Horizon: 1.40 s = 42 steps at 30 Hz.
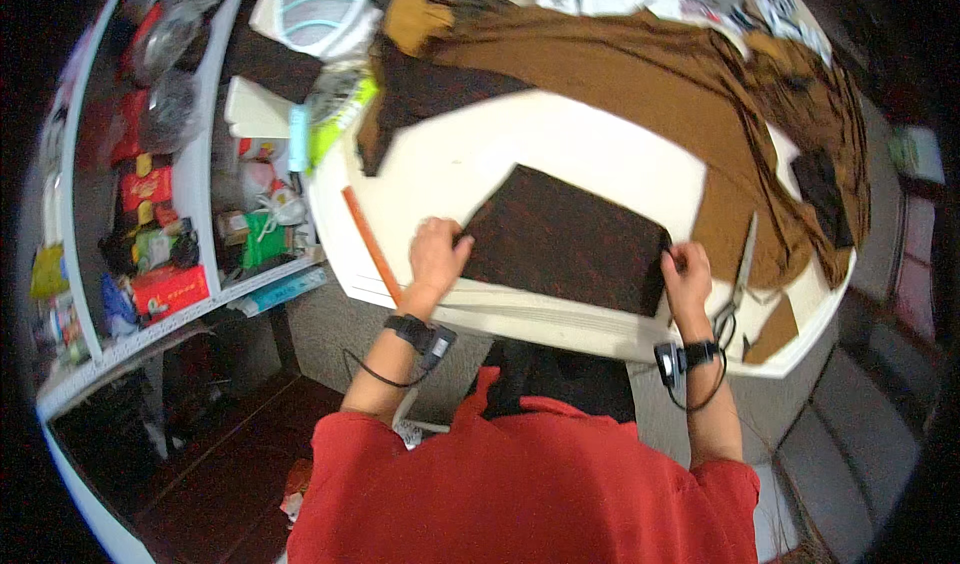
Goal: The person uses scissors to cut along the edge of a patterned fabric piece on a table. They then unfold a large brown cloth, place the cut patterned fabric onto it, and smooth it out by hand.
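A dark brown piece of fabric (565, 244) lies flat on the white table (590, 129) in front of me. At its left edge, my left hand (438, 256) has its fingers curled with the fingertips on the cloth. My right hand (687, 272) pinches the fabric's right corner between thumb and fingers. An orange ruler-like strip (370, 246) lies beside my left wrist. To the right of my right hand lie scissors (740, 274) with dark handles, on and beside a large brown cloth (620, 64).
Crumpled brown cloth spreads over the table's far and right sides. A white basket-like item (325, 4) and a bright green packet (340, 109) sit at the far left. Shelves (210, 114) of packages stand left of the table. A dark sofa (860, 414) is at right.
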Tool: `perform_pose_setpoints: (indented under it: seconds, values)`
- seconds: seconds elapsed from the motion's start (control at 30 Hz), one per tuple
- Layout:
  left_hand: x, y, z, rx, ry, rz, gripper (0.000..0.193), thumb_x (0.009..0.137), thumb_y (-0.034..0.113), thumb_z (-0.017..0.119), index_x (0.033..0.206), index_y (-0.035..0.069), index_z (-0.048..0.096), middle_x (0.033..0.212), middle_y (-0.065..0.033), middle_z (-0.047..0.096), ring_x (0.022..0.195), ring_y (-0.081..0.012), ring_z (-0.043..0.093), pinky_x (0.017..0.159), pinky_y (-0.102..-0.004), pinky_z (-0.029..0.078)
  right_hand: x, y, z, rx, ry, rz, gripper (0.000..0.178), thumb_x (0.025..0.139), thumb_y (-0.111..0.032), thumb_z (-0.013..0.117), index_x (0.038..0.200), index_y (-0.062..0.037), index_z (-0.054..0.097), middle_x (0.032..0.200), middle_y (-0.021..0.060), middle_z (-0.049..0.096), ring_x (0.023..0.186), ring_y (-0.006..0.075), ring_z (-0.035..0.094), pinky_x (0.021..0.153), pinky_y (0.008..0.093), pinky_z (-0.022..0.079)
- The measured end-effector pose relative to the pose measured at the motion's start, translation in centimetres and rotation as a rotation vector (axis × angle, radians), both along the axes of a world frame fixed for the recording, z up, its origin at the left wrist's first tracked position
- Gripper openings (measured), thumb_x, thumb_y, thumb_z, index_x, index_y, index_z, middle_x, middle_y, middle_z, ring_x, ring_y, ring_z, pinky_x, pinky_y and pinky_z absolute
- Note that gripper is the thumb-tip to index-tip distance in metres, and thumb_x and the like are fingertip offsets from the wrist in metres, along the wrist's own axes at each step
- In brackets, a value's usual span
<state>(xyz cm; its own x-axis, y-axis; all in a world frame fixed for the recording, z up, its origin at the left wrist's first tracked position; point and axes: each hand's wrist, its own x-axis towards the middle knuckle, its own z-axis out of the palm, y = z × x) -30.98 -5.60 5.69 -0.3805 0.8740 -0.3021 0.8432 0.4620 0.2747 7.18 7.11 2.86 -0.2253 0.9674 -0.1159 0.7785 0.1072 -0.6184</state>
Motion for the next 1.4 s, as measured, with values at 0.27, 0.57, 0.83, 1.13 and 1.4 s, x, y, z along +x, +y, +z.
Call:
perform_pose_setpoints:
  seconds: [0.27,0.57,0.83,1.13,1.4]
  values:
    - [-0.8,-1.2,1.4,-0.135,-0.285,0.129,0.030,0.083,0.024,0.065,0.103,0.002,0.059,0.099,-0.0197,0.064,0.095,-0.0349,0.061,0.081,-0.0444,0.049,2.5,-3.9,-3.3,-0.437,0.216,-0.034,0.019,0.083,-0.012,0.068,0.090,0.0011,0.057,0.076,-0.0022,0.050,0.068,0.0072,0.044,0.059,0.0237,0.039]
    - [-8.0,-1.0,2.9,0.057,-1.022,0.210,0.031,0.089,0.024,0.066,0.105,-0.002,0.062,0.092,-0.0050,0.064,0.083,-0.0121,0.057,0.075,-0.0272,0.047,-6.8,-2.7,8.4,-0.687,0.776,-0.217,0.016,0.090,-0.012,0.061,0.103,-0.0023,0.059,0.087,0.0026,0.065,0.066,0.0087,0.060,0.051,0.0236,0.050]
    - [-27.7,3.5,14.8,0.355,-1.044,0.388,0.026,0.089,0.023,0.066,0.106,0.003,0.065,0.096,0.0006,0.065,0.086,-0.0077,0.058,0.079,-0.0244,0.047,-26.4,4.2,14.4,-0.596,1.025,-0.009,0.026,0.091,-0.008,0.059,0.115,0.0016,0.056,0.104,0.0063,0.065,0.092,0.0126,0.061,0.081,0.0248,0.049]
    - [-48.4,0.8,16.8,0.891,-0.782,0.553,0.028,0.090,0.025,0.064,0.108,0.003,0.064,0.091,0.0011,0.067,0.072,-0.0072,0.059,0.065,-0.0213,0.046,-45.7,6.6,15.9,-0.625,1.253,0.097,0.032,0.093,-0.012,0.057,0.122,-0.0013,0.050,0.101,0.0123,0.066,0.074,0.0191,0.067,0.062,0.0291,0.056]
    - [-52.4,-1.3,5.1,0.740,-0.554,0.788,0.029,0.091,0.028,0.062,0.107,0.004,0.065,0.082,0.0019,0.062,0.063,-0.0059,0.054,0.050,-0.0218,0.041,-34.8,1.4,8.2,-0.805,0.813,-0.124,0.018,0.090,-0.008,0.057,0.107,-0.0007,0.058,0.091,0.0112,0.068,0.067,0.0180,0.067,0.056,0.0273,0.055]
